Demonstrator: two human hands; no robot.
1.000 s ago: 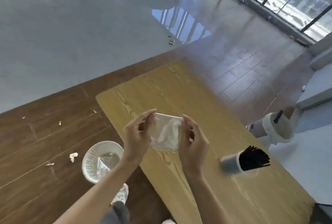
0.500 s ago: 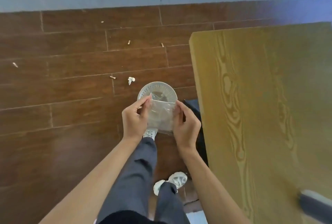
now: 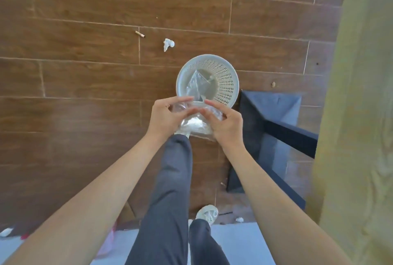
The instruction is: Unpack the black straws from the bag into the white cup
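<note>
I look straight down at the floor. A clear, crumpled plastic bag (image 3: 194, 123) with no straws in it hangs between my hands, just short of a white perforated basket (image 3: 228, 79) on the floor. My left hand (image 3: 167, 116) pinches the bag's left edge and my right hand (image 3: 225, 122) grips its right side, fingers curled over the top. Another clear bag (image 3: 197, 86) lies inside the basket. The white cup and the black straws are out of view.
The yellow wooden table (image 3: 359, 116) runs down the right edge, with its black metal leg frame (image 3: 285, 133) just right of the basket. Paper scraps (image 3: 168, 44) and small butts litter the brown plank floor. My legs and white shoes are below.
My view swung from the tabletop down to the floor. Both hands carried the bag off the table and over towards the basket, and they have drawn closer together, crumpling it.
</note>
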